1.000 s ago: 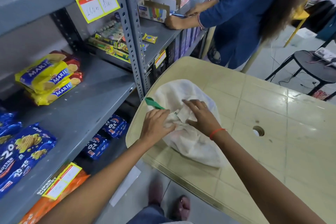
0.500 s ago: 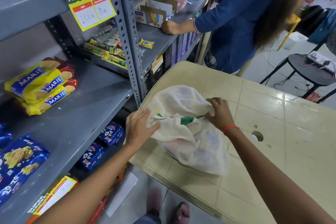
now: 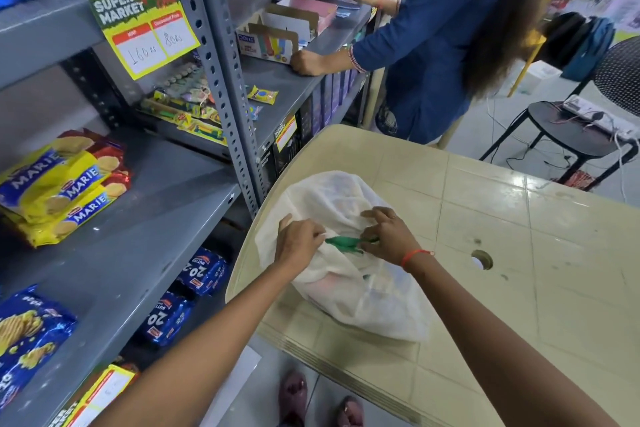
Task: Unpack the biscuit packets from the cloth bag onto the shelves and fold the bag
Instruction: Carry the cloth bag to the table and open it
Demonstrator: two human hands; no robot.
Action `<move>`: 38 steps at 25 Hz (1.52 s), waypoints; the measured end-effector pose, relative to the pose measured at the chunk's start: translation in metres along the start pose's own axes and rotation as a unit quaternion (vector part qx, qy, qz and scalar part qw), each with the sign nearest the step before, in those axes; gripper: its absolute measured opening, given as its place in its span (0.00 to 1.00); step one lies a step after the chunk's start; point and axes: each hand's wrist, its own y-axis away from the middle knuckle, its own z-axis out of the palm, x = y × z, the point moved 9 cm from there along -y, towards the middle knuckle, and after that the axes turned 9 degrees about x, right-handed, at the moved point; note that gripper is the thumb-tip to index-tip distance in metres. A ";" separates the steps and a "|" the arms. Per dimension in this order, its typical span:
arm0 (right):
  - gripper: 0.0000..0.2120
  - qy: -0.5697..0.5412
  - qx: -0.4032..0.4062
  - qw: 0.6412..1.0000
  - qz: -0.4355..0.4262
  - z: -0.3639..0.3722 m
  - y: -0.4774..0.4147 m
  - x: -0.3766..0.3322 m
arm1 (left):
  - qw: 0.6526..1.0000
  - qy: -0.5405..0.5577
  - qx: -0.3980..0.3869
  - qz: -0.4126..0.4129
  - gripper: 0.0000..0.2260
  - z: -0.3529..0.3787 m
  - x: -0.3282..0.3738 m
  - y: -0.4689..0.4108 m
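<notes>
Head view, nearest first: I see the left hand (image 3: 297, 242) and the right hand (image 3: 388, 236) meeting on top of the bulging off-white cloth bag (image 3: 349, 263), which lies on its side at the near corner of the beige tiled plastic surface (image 3: 519, 253). Each hand is closed in a pinch on the green tie at the bag's mouth (image 3: 343, 242), left from one side and right from the other. I judge this grip is meant to work the mouth loose, since the bag looks full and faint pink shapes show through the fabric. The bag sits close to the edge beside the rack, which keeps the reach to the grey metal shelf (image 3: 138, 253) short. Yellow Marie biscuit packets (image 3: 65, 187) are stacked on that shelf, with dark blue biscuit packets (image 3: 27, 333) nearer me and more blue ones (image 3: 202, 270) on the level below. Farther off, a person in a blue top (image 3: 436, 45) leans a hand on the next shelf.
</notes>
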 end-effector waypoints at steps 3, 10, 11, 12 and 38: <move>0.08 -0.071 0.099 0.989 0.089 -0.014 0.005 0.024 | 0.998 -0.018 0.039 -0.038 0.08 -0.014 -0.011 0.001; 0.24 -0.102 0.195 0.945 0.244 -0.037 0.014 0.060 | 0.988 0.052 0.067 -0.128 0.20 -0.031 -0.042 0.005; 0.28 -0.078 0.161 0.962 0.209 -0.029 0.006 0.041 | 0.991 0.045 0.027 -0.125 0.25 -0.020 -0.032 0.001; 0.28 -0.032 0.125 0.976 0.176 -0.020 0.000 0.026 | 0.993 0.023 -0.020 -0.113 0.26 -0.009 -0.021 -0.001; 0.05 0.074 0.082 0.992 -0.069 -0.006 0.008 -0.067 | 0.998 -0.029 -0.056 0.004 0.16 -0.002 0.001 -0.024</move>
